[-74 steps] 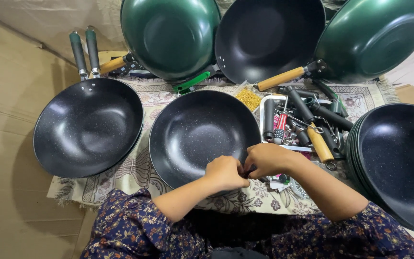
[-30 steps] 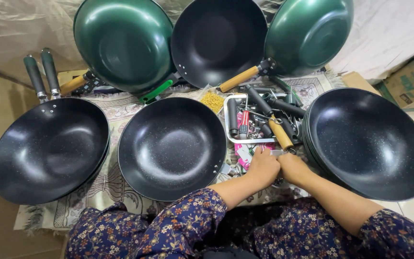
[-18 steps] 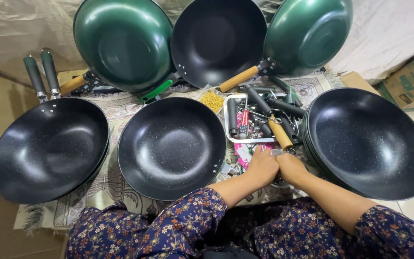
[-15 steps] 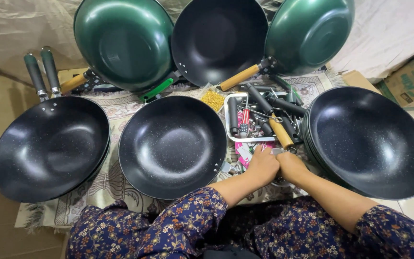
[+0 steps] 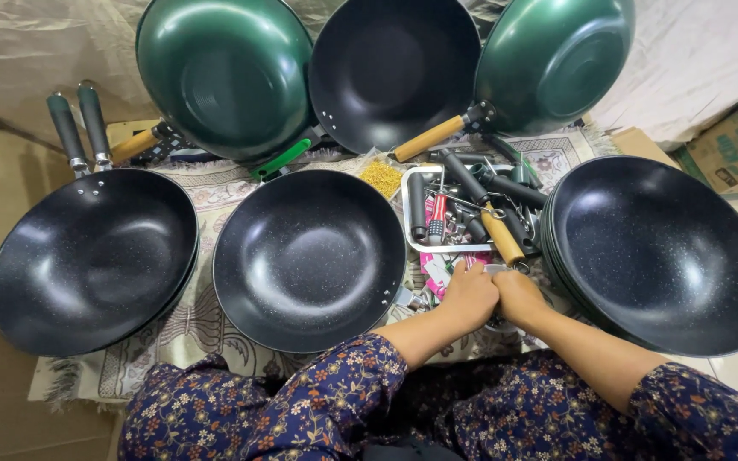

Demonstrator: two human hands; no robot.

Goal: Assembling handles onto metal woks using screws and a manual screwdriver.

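Left hand [image 5: 470,295] and right hand [image 5: 518,294] touch knuckle to knuckle just below the tray [image 5: 412,224] of handles; the fingers are curled under and whether they grip anything cannot be told. A wooden handle [image 5: 503,238] lies just above the hands, on the tray's lower edge. Left of the tray sits a black wok [image 5: 309,259]; right of it, a wok stack [image 5: 659,253].
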